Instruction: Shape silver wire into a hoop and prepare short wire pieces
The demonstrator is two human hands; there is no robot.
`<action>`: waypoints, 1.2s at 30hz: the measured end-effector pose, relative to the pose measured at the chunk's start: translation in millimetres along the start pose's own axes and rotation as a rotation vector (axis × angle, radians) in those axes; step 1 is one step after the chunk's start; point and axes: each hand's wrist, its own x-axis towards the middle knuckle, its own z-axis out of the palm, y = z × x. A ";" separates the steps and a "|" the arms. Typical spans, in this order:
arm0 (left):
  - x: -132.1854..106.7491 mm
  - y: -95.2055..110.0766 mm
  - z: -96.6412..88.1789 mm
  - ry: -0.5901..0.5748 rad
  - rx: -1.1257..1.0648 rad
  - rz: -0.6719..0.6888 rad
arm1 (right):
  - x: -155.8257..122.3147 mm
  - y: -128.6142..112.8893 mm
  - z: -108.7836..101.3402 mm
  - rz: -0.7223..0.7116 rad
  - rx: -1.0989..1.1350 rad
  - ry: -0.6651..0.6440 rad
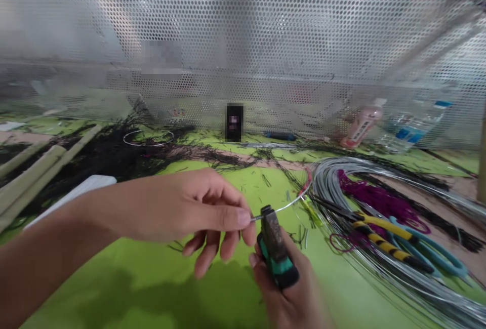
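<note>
My left hand [212,212] pinches the end of a thin silver wire [287,204] between thumb and forefinger, the other fingers loosely curled. My right hand [292,278] is wrapped around pliers [276,240] with a dark, worn metal head and green-and-black grips. The jaws meet the wire just right of my left fingertips; whether they are fully closed on it I cannot make out. A short darker stretch of wire shows between fingers and jaws. From the jaws the wire curves up and right toward a coil of silver wire [330,174].
Yellow-and-black-handled pliers [391,243] and blue-handled pliers [429,253] lie on the coil at right, near purple cord [374,200]. Dark wire scraps [125,152] spread across the back. Two bottles [362,125] lean against a perforated metal panel [266,30]. Pale sticks [38,177] lie at left.
</note>
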 end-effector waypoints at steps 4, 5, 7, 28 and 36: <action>15.0 -8.8 -13.3 -0.127 -0.176 0.040 | -2.3 -4.5 3.3 0.004 0.021 0.063; 17.0 -10.5 -14.8 -0.153 -0.202 0.040 | -2.6 -4.8 4.2 -0.004 0.033 0.060; 19.2 -11.6 -17.1 -0.219 -0.229 0.031 | -2.7 -4.4 5.5 -0.007 0.051 0.049; -2.5 8.0 16.4 0.409 0.971 0.259 | 3.1 6.1 0.7 0.015 -0.019 -0.005; -5.8 -17.6 50.3 0.674 1.059 0.340 | 1.9 -15.1 -16.9 -0.083 -0.125 -0.060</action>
